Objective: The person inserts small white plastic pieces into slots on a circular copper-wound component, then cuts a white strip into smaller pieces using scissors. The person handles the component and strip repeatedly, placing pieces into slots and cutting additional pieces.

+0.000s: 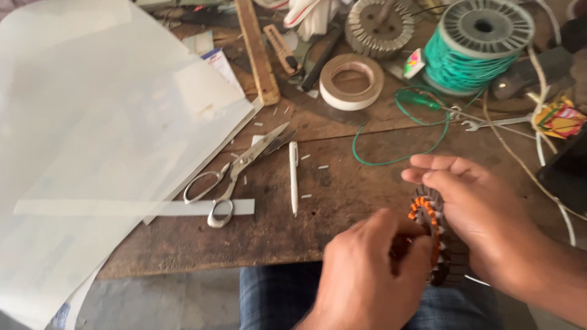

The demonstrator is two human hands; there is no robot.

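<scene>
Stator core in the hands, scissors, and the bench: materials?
Stator core: looks like stacked dark steel laminations, with orange, probably copper, windings showing between both hands. Scissors: bright polished metal throughout, handles too. Bench: worn, stained bare wood with visible grain.

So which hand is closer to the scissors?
Left. The left hand is lower right of the scissors, with bare table between. The right hand is farther right, past the round metal part both hands hold.

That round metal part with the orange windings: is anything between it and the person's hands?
Nothing visible. The right hand grips the round wound core directly, and the left hand touches its orange windings from the front. The scissors and white pen lie apart on the wooden table.
</scene>
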